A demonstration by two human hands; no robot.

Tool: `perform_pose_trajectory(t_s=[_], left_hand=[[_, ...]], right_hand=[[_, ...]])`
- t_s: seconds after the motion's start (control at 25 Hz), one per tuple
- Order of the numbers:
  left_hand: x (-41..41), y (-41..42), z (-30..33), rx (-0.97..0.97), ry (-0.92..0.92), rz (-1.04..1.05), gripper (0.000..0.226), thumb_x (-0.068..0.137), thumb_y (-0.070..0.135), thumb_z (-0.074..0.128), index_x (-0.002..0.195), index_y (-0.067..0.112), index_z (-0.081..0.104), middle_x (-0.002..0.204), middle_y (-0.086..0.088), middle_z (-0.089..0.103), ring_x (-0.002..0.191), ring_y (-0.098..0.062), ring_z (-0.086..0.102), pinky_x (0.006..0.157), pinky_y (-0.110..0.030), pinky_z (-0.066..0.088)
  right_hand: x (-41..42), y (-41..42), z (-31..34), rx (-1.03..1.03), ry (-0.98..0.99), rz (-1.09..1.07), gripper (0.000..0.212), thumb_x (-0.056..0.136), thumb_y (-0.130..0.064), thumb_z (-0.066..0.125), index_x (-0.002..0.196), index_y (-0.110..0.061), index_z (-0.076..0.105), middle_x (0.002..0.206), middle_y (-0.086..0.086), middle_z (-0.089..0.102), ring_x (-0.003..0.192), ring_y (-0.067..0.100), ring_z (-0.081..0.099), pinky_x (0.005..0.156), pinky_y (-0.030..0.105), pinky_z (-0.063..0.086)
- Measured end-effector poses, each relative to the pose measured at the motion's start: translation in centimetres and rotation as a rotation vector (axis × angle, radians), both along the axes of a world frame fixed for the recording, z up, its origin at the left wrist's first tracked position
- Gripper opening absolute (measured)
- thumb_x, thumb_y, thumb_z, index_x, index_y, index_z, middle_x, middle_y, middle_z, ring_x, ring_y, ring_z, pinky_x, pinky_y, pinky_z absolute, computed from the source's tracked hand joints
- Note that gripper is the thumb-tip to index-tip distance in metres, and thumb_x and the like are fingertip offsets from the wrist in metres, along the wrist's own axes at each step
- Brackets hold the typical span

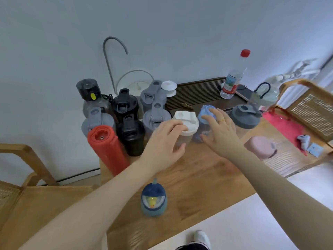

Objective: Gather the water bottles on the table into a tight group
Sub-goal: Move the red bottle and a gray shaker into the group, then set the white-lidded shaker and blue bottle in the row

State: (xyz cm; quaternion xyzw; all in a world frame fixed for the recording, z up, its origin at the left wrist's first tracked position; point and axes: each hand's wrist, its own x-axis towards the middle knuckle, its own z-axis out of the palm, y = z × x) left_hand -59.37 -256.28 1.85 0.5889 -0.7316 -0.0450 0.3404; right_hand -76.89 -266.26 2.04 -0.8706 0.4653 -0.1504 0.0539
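Several bottles stand bunched at the table's far left: a red bottle [106,147], two black ones [132,136], grey-lidded ones [155,118]. My left hand [165,139] wraps the side of a white-lidded bottle [187,120] beside that bunch. My right hand [219,130] rests with spread fingers on a blue bottle [205,112] next to it. Apart from them stand a dark-grey-lidded bottle [246,117], a pink bottle [261,147], a small blue duck bottle [154,199] near me, a clear red-capped bottle [234,78] and a loop-handled bottle [264,97].
The wooden table [198,177] ends close to me, with white floor and my shoe [201,238] below. A dark slatted tray [196,94] sits at the back. Wooden chairs stand left [23,159] and right [310,107]. A red cloth [286,127] and small items lie far right.
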Motion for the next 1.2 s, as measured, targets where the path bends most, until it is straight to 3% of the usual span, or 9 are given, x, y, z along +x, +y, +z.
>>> perform_pose_trajectory(t_s=[0.12,0.28,0.4,0.48,0.64,0.76,0.88,1.08,1.2], left_hand=[[-2.8,-5.1,0.6,0.420,-0.091,0.095,0.065,0.084,0.030,0.060,0.138,0.013,0.029,0.151,-0.013,0.021,0.138,-0.031,0.018,0.111,-0.042,0.022],[-5.2,-10.3,-0.1,0.549,-0.357,0.223,0.086,0.080,0.045,0.062,0.143,0.015,0.011,0.154,-0.017,0.010,0.141,-0.039,0.009,0.114,-0.046,0.016],[-6.5,-12.0,-1.3,0.556,-0.575,0.409,0.090,0.078,0.056,0.057,0.142,0.011,0.011,0.151,-0.021,0.014,0.136,-0.038,0.020,0.108,-0.046,0.026],[-7.0,-12.4,-2.0,0.569,-0.642,0.495,0.092,0.077,0.060,0.054,0.141,0.010,0.011,0.149,-0.021,0.020,0.135,-0.039,0.022,0.105,-0.047,0.029],[-7.6,-12.1,-2.5,0.575,-0.589,0.455,0.076,0.075,0.048,0.063,0.131,0.013,0.025,0.135,-0.009,0.034,0.133,-0.039,0.021,0.092,-0.049,0.043],[-8.1,-10.3,-2.7,0.515,-0.614,0.386,0.061,0.075,0.034,0.063,0.123,0.014,0.032,0.134,-0.008,0.036,0.130,-0.032,0.024,0.088,-0.043,0.047],[-7.6,-7.4,-3.0,0.491,-0.584,0.363,0.062,0.070,0.034,0.066,0.120,0.013,0.037,0.133,-0.007,0.040,0.128,-0.030,0.028,0.091,-0.042,0.046],[-5.4,-1.1,-3.4,0.438,-0.685,0.271,0.067,0.049,0.036,0.072,0.105,0.013,0.042,0.115,-0.008,0.059,0.111,-0.029,0.054,0.072,-0.038,0.056],[-2.7,1.6,-2.8,0.449,-0.586,0.315,0.068,0.046,0.029,0.077,0.101,0.016,0.040,0.115,-0.006,0.060,0.114,-0.028,0.054,0.065,-0.029,0.053]], right_hand=[[-2.9,-3.1,0.9,0.067,-0.002,-0.008,0.060,0.082,-0.019,0.064,0.135,-0.008,0.039,0.148,0.021,0.030,0.137,0.040,0.025,0.113,0.048,0.024],[-2.4,-7.1,1.4,0.189,0.089,0.097,0.069,0.087,-0.021,0.056,0.145,-0.013,0.019,0.155,0.014,0.016,0.141,0.033,0.015,0.113,0.041,0.022],[-1.1,-9.8,0.5,0.261,0.204,0.164,0.073,0.088,-0.026,0.055,0.146,-0.013,0.012,0.156,0.014,0.013,0.141,0.035,0.016,0.112,0.044,0.025],[-0.4,-11.2,-0.7,0.371,0.190,0.165,0.075,0.085,-0.029,0.058,0.145,-0.014,0.014,0.152,0.016,0.018,0.133,0.040,0.028,0.107,0.047,0.033],[-0.1,-12.2,-1.9,0.470,0.038,0.178,0.069,0.077,-0.026,0.067,0.134,-0.019,0.029,0.134,0.016,0.034,0.101,0.041,0.056,0.083,0.041,0.047],[-0.6,-11.9,-1.4,0.421,0.110,0.269,0.059,0.074,-0.025,0.067,0.123,-0.020,0.034,0.114,0.014,0.045,0.088,0.038,0.058,0.076,0.041,0.049],[-1.4,-10.1,-0.9,0.418,0.210,0.366,0.060,0.071,-0.024,0.069,0.120,-0.021,0.034,0.109,0.011,0.045,0.078,0.034,0.059,0.071,0.041,0.053],[-0.7,-5.7,-1.5,0.413,0.187,0.460,0.062,0.073,-0.024,0.068,0.125,-0.023,0.034,0.112,0.011,0.044,0.081,0.032,0.059,0.067,0.035,0.047],[1.5,-3.0,-2.4,0.404,0.154,0.493,0.064,0.076,-0.026,0.068,0.130,-0.024,0.032,0.119,0.012,0.041,0.092,0.035,0.056,0.074,0.036,0.046]])
